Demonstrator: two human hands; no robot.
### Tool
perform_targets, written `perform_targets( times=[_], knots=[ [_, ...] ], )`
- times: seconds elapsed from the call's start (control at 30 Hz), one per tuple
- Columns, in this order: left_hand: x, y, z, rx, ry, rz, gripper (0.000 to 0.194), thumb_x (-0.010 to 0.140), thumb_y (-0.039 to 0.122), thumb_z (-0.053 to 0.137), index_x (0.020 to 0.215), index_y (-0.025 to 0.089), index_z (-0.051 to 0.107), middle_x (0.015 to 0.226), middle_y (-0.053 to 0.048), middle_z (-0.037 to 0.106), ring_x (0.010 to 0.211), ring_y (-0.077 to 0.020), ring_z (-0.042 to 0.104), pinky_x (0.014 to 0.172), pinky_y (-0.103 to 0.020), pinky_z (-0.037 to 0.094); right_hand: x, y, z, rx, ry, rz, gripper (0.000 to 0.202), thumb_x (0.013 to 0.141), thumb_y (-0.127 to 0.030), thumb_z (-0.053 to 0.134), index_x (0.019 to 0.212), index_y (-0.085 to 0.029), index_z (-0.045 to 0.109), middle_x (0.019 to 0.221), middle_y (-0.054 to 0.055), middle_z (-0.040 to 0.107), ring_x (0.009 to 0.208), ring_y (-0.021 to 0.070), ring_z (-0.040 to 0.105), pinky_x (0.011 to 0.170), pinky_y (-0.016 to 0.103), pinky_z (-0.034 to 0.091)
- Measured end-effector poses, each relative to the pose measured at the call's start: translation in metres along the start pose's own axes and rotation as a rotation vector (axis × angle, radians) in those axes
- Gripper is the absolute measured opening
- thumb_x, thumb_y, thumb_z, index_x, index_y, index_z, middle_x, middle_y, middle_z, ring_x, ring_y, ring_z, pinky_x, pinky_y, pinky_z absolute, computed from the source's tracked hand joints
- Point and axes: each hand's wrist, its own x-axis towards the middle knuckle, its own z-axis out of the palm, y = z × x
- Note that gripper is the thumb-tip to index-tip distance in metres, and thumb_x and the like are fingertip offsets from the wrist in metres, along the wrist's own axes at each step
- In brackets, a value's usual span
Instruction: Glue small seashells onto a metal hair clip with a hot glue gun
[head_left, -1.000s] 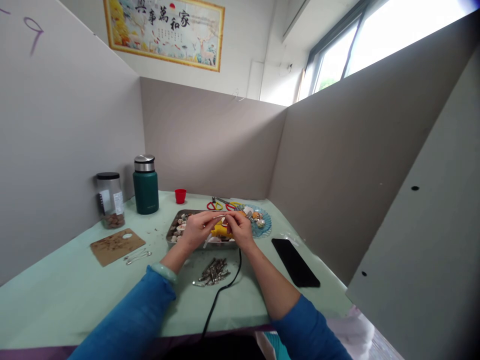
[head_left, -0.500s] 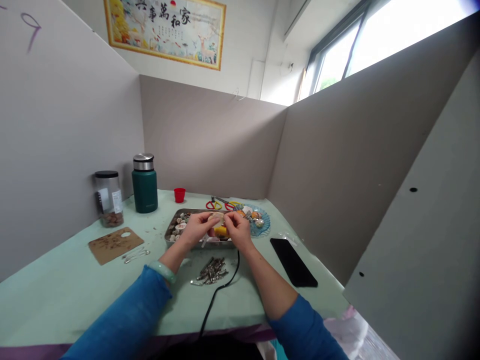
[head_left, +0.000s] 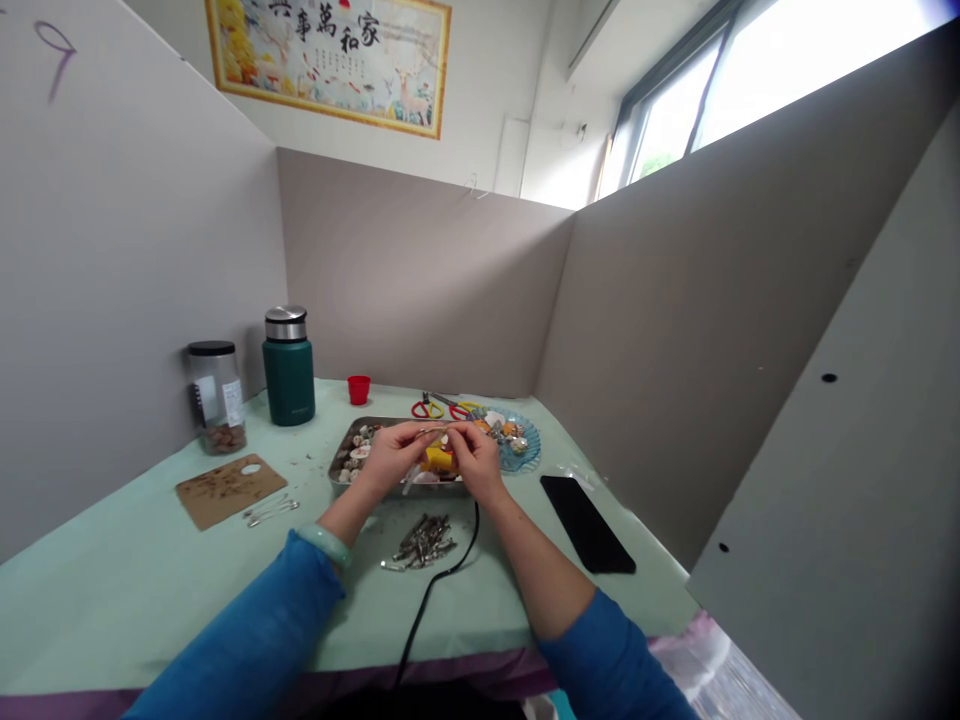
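Observation:
Over the metal tray [head_left: 335, 470], my left hand [head_left: 391, 455] and my right hand [head_left: 474, 458] meet, fingertips pinched on one small, flat, pale piece [head_left: 432, 431]. It shows nearly edge-on, so its kind is unclear. Below the fingers lies a yellow object [head_left: 438, 460], partly covered by my hands. The tray also holds many small, whitish and brown pieces [head_left: 351, 464], perhaps shells. In front of it rests a heap of small silver metal clips [head_left: 424, 542], with a black cable [head_left: 442, 575] running past to the near edge.
On the right are a blue glass plate [head_left: 531, 450] of small ornaments and a black phone [head_left: 587, 525]. Scissors [head_left: 450, 408] and a red cup [head_left: 359, 390] stand behind. To the left are a green flask [head_left: 289, 370], a jar [head_left: 219, 400] and a brown card [head_left: 231, 490].
The pale piece has tilted between my fingers, from showing its flat face to nearly edge-on. Both hands stay over the tray, and the yellow object shows slightly differently.

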Motion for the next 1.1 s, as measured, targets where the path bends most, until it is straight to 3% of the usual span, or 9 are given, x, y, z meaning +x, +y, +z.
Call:
perform_targets(
  times=[0.13,0.3,0.4,0.5,0.6,0.83,1.1],
  knots=[
    [0.0001,-0.0006,-0.0022,0.086,0.016,0.146,0.026,0.078,0.036,0.061,0.091,0.017,0.073,0.095,-0.007,0.072,0.088,-0.0195,0.065,0.081,-0.029,0.050,0.0001,0.0008,0.0003,0.019,-0.006,-0.005,0.026,0.086,-0.039,0.049,0.091,-0.019,0.064,0.071,0.001,0.060,0.057,0.0120,0.054,0.054,0.022,0.043],
    [0.0002,0.0017,-0.0020,0.103,0.007,0.172,0.024,0.078,0.034,0.061,0.092,0.017,0.073,0.095,-0.007,0.072,0.089,-0.0192,0.064,0.083,-0.029,0.049,0.0001,0.0026,0.0013,0.034,0.000,-0.010,0.026,0.086,-0.039,0.049,0.092,-0.018,0.063,0.071,0.001,0.059,0.057,0.0113,0.053,0.052,0.021,0.042],
    [-0.0004,0.0016,-0.0001,0.033,0.009,0.093,0.028,0.077,0.037,0.062,0.091,0.016,0.073,0.094,-0.008,0.072,0.082,-0.0190,0.064,0.074,-0.027,0.051,-0.0006,0.0029,0.0012,0.025,0.005,-0.009,0.026,0.086,-0.040,0.049,0.090,-0.018,0.063,0.069,0.000,0.059,0.056,0.0112,0.053,0.051,0.021,0.042],
    [-0.0011,0.0010,0.0015,-0.052,-0.020,-0.034,0.035,0.076,0.040,0.061,0.095,0.013,0.072,0.086,-0.007,0.072,0.061,-0.0141,0.061,0.058,-0.024,0.049,-0.0014,0.0020,0.0008,0.012,-0.001,-0.013,0.025,0.086,-0.040,0.050,0.086,-0.018,0.062,0.068,0.000,0.058,0.056,0.0111,0.052,0.051,0.021,0.042],
    [-0.0015,0.0013,0.0018,-0.085,-0.033,-0.077,0.037,0.075,0.040,0.062,0.097,0.013,0.071,0.084,-0.006,0.071,0.052,-0.0108,0.055,0.054,-0.023,0.047,-0.0016,0.0011,0.0006,0.010,-0.007,-0.016,0.024,0.086,-0.039,0.050,0.084,-0.018,0.061,0.068,0.000,0.057,0.056,0.0110,0.052,0.051,0.021,0.042],
    [-0.0012,0.0062,-0.0015,0.056,0.014,0.120,0.026,0.076,0.034,0.062,0.090,0.016,0.074,0.095,-0.008,0.072,0.088,-0.0205,0.064,0.079,-0.028,0.049,-0.0007,0.0037,0.0018,0.045,-0.005,-0.013,0.024,0.086,-0.039,0.049,0.089,-0.019,0.062,0.067,-0.001,0.056,0.055,0.0110,0.052,0.051,0.022,0.042],
    [-0.0010,0.0040,-0.0038,0.180,-0.003,0.240,0.025,0.081,0.033,0.058,0.095,0.019,0.073,0.097,-0.008,0.071,0.089,-0.0196,0.064,0.082,-0.030,0.049,-0.0004,0.0056,0.0024,0.026,-0.006,0.007,0.027,0.086,-0.041,0.048,0.092,-0.019,0.063,0.067,0.000,0.058,0.056,0.0121,0.053,0.051,0.022,0.042]
  ],
)
